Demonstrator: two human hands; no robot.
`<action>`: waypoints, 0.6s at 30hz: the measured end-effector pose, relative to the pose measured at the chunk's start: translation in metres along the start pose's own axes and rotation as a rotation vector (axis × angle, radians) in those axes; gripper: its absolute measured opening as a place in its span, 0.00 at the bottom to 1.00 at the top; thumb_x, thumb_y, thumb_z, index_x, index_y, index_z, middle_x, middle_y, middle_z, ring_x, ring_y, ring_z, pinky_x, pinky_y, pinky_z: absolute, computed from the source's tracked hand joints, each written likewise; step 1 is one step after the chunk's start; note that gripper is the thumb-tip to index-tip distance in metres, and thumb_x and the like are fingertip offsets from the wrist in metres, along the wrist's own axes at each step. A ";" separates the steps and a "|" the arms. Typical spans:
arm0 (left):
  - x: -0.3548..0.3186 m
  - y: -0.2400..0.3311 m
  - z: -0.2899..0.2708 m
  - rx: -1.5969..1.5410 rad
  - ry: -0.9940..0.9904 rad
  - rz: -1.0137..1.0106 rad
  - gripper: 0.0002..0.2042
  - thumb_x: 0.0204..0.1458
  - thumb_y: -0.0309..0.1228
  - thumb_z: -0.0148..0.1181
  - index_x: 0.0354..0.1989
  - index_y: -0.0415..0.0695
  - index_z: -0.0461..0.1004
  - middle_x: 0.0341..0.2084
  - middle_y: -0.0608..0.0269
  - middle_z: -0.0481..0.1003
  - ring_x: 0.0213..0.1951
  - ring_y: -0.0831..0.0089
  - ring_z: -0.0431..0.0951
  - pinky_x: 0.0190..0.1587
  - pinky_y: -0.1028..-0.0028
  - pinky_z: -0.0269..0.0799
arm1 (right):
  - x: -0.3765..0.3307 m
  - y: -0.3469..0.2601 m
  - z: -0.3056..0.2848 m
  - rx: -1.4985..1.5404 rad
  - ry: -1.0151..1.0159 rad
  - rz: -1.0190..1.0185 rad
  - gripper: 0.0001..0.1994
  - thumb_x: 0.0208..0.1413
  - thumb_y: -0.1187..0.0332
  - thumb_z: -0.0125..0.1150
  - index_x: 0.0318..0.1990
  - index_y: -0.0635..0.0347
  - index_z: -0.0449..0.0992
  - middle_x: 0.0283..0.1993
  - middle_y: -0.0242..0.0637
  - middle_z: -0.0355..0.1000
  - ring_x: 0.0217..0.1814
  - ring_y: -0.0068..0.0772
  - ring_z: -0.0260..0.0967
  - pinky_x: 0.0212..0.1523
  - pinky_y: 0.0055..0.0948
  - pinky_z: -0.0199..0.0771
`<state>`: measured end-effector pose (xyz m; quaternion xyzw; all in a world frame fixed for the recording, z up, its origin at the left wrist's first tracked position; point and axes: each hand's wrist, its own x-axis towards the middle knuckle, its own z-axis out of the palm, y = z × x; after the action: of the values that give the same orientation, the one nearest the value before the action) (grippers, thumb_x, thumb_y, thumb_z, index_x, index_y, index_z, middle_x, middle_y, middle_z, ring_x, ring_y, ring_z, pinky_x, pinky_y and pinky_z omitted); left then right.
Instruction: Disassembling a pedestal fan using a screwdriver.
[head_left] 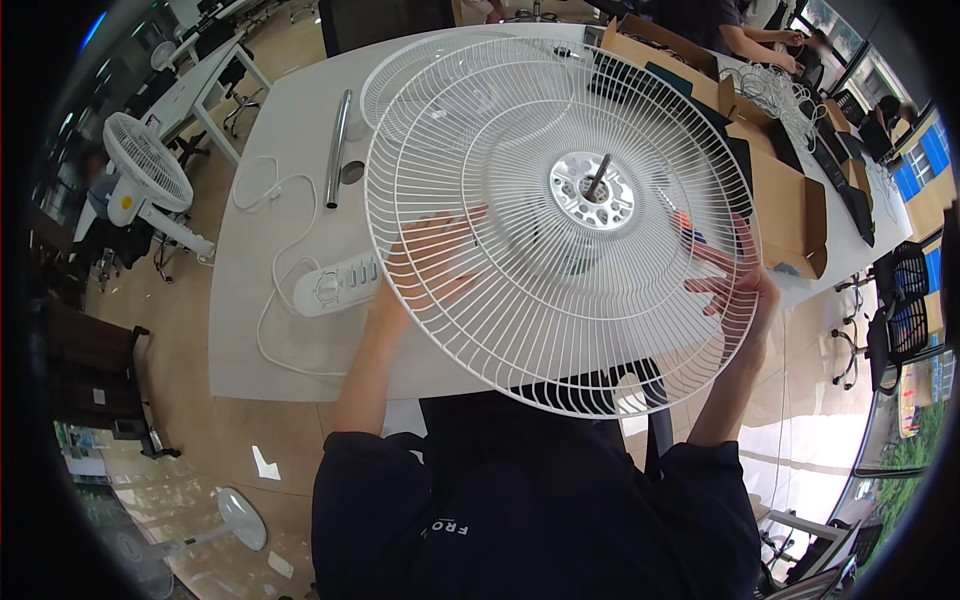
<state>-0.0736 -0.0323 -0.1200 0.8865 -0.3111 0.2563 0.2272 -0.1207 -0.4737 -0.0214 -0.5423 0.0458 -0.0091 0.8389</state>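
A large round white wire fan guard (620, 335) faces me, tilted, over the table. A dark metal shaft (598, 178) pokes out through its silvery centre plate (618, 210). My left hand (432, 255) is behind the guard's left side, its fingers stretched out and seen through the wires. My right hand (745, 275) is at the guard's right rim with its fingers spread behind the bars; whether it bears any weight cannot be made out. Close to those fingers, through the wires, shows a tool with an orange and blue handle (688, 228).
A second white ring-shaped guard (375, 85) lies behind. To the left are a chrome tube (338, 150) and a white control panel (335, 287) with its cord. Open cardboard boxes (800, 215) stand at right. An assembled fan (150, 165) stands off left. Another person's hand (787, 50) works among cables.
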 end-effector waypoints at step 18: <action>0.024 0.040 -0.023 0.178 -0.232 -0.234 0.42 0.39 0.38 0.77 0.69 0.56 0.67 0.43 0.61 0.73 0.45 0.58 0.74 0.49 0.61 0.70 | 0.084 -0.036 0.034 0.278 -0.138 -0.139 0.24 0.58 0.69 0.47 0.59 0.74 0.71 0.53 0.56 0.77 0.55 0.46 0.78 0.59 0.44 0.80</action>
<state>-0.0912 -0.0579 -0.0778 0.9569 -0.2061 0.1506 0.1385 -0.0326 -0.4631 0.0192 -0.4221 -0.0511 -0.0363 0.9044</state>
